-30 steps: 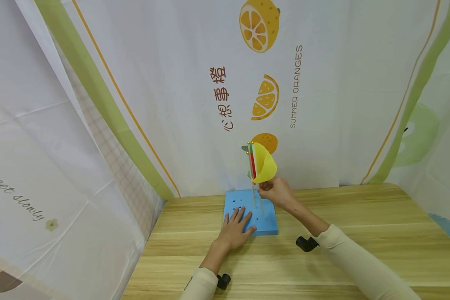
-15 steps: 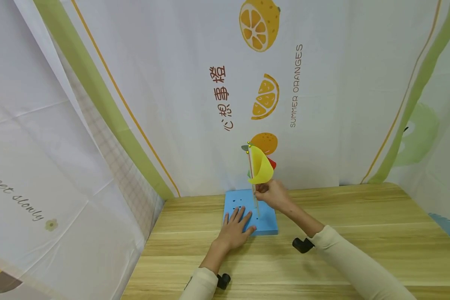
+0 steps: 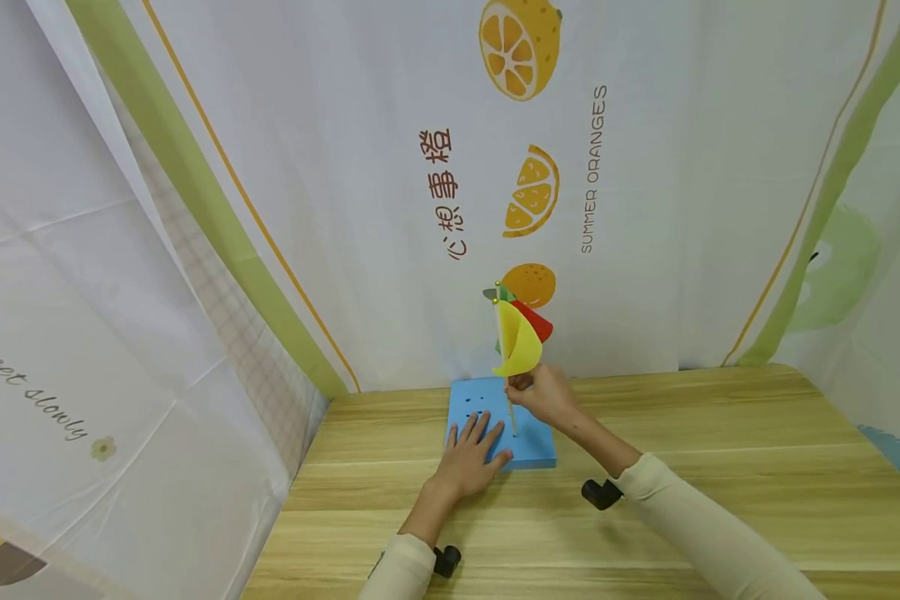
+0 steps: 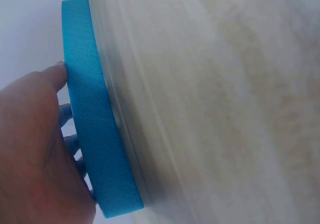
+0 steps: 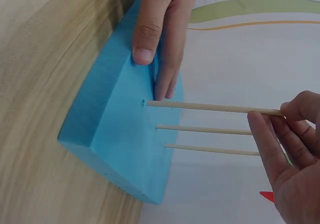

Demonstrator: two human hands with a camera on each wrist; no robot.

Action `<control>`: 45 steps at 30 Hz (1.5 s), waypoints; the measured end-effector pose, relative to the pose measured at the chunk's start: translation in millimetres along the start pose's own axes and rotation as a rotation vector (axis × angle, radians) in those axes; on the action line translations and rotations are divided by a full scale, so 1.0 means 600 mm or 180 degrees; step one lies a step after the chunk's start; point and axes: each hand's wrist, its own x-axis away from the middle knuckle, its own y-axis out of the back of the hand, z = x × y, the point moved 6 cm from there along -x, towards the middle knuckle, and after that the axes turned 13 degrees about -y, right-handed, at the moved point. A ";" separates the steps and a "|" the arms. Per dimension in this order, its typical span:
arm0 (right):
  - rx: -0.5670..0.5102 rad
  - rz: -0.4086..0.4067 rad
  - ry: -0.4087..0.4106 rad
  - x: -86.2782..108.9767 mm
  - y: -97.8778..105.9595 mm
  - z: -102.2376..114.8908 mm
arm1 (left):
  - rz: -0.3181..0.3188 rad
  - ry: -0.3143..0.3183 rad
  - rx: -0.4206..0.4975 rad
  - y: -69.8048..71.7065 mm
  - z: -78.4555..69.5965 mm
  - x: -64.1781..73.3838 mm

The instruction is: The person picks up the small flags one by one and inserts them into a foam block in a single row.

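My left hand lies with spread fingers on a blue foam block that has several small holes. In the left wrist view its thumb rests by the edge of the block. My right hand pinches a thin wooden stick between thumb and fingers. A curled yellow sheet is at its upper part. The stick's lower tip meets the block at a hole; how deep it sits I cannot tell. Two more sticks stand in the block beside it. A red sheet shows behind the yellow one.
The block lies on a wood-grain table near its back edge. Behind it hangs a white curtain with orange prints. Black camera mounts are at both wrists.
My right hand has moved left and slightly down with the yellow-sheeted stick, whose tip went from above the block to a front hole. More of the red sheet shows. My left hand stays in place.
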 end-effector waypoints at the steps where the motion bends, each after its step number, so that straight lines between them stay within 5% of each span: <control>1: 0.0018 -0.0004 -0.0002 0.000 -0.001 -0.001 | 0.0010 0.0006 -0.0009 -0.001 0.001 0.000; 45: 0.0105 -0.0016 -0.0060 0.008 -0.025 -0.026 | 0.0029 0.0027 -0.0010 0.004 -0.004 0.001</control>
